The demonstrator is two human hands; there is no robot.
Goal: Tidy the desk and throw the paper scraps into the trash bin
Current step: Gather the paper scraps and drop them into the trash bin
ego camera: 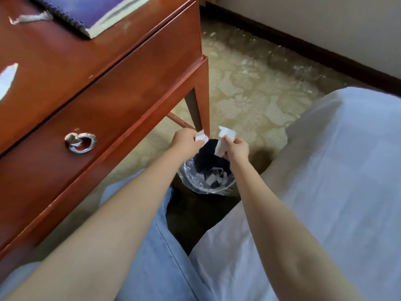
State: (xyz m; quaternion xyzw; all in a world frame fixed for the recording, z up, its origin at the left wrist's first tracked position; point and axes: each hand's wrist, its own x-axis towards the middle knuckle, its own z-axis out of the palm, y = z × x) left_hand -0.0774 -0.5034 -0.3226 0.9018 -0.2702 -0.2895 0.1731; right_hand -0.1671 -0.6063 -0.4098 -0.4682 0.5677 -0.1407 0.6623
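Both my arms reach out over a small trash bin [196, 181] lined with clear plastic, standing on the carpet beside the desk leg. My left hand [185, 141] pinches a small white paper scrap [200, 135]. My right hand [237, 148] grips a larger, bent white paper scrap [224, 141] directly above the bin's mouth. Several white scraps [213, 177] lie inside the bin. On the wooden desk [71, 61] at the upper left, a torn scrap [30, 18] lies next to a spiral-bound notebook [91, 9], and another pale scrap [7, 80] shows at the left edge.
The desk's drawer front carries a metal ring handle [80, 142]. A white bed cover [338, 181] fills the right side, close to the bin. Patterned carpet [249, 90] runs to a dark baseboard [303, 48]. My blue trouser legs [158, 257] lie below my arms.
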